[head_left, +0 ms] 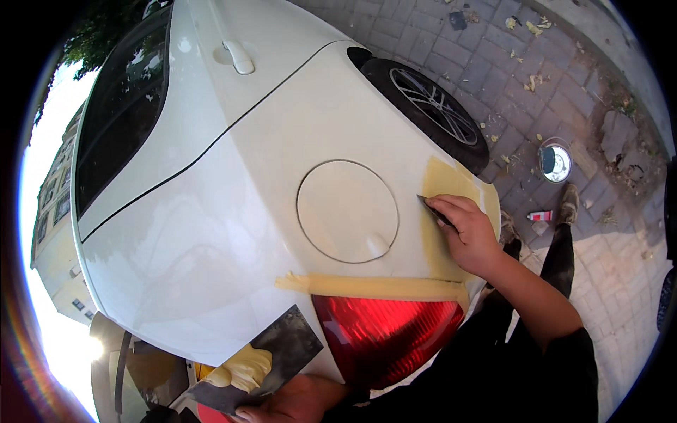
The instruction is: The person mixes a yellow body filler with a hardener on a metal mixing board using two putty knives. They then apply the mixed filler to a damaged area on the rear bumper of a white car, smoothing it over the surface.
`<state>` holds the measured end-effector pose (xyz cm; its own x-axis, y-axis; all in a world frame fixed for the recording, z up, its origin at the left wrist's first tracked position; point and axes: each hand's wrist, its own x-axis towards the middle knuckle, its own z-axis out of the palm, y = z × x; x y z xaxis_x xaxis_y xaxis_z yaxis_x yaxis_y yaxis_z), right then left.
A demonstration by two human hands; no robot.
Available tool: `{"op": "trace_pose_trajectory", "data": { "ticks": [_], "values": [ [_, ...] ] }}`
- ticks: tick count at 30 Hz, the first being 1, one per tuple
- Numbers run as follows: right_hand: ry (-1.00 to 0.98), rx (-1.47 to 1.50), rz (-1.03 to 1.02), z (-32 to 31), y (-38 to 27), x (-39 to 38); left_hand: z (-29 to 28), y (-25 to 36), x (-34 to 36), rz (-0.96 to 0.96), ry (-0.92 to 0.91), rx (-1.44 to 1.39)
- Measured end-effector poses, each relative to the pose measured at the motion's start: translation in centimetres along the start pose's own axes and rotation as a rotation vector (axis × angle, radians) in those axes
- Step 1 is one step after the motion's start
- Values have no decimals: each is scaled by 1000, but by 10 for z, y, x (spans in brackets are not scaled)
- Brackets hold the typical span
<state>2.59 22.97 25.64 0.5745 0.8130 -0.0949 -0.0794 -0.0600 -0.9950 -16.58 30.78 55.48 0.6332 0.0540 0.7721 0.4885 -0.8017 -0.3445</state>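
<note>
Closed on scraper and plate beside a taped tail light

Gripping a thin dark scraper (431, 210) in the right hand (469, 236), with fingers closed along its back and blade over the inner edge of a yellow filler patch (440, 255) on the white rear panel (275, 204). Holding a dark plate (300, 337) in the left hand (300, 399) by its near edge, with the far corner beside the red tail light (388, 335).

Likely light and slightly springy in the scraper, so best pinched broadly, off the working edge. Probably stiff in the plate; best kept level, with fingers away from the yellow paste (248, 366) heaped by its left long edge. Soft and sticky there, to judge by the folds, and apt to slide if tilted.

Further out, in the way: masking tape (381, 287) along the tail light's upper edge, easily snagged; a round fuel flap (347, 211) with a paste-catching seam. Beyond the panel's outer edge, a rear wheel (434, 106); on the paving (486, 49), a round container (556, 162) and a red-and-white tube (540, 216) near a shoe (568, 201)
</note>
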Motion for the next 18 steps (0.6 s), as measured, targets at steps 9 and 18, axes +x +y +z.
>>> {"op": "trace_pose_trajectory", "data": {
  "ticks": [9, 18],
  "values": [
    [-158, 196, 47, -32, -3, -31, 36, 39, 27, -625, 247, -618],
    [88, 86, 58, -22, 67, 49, 44, 40, 29, -552, 261, -655]
  ]
}}
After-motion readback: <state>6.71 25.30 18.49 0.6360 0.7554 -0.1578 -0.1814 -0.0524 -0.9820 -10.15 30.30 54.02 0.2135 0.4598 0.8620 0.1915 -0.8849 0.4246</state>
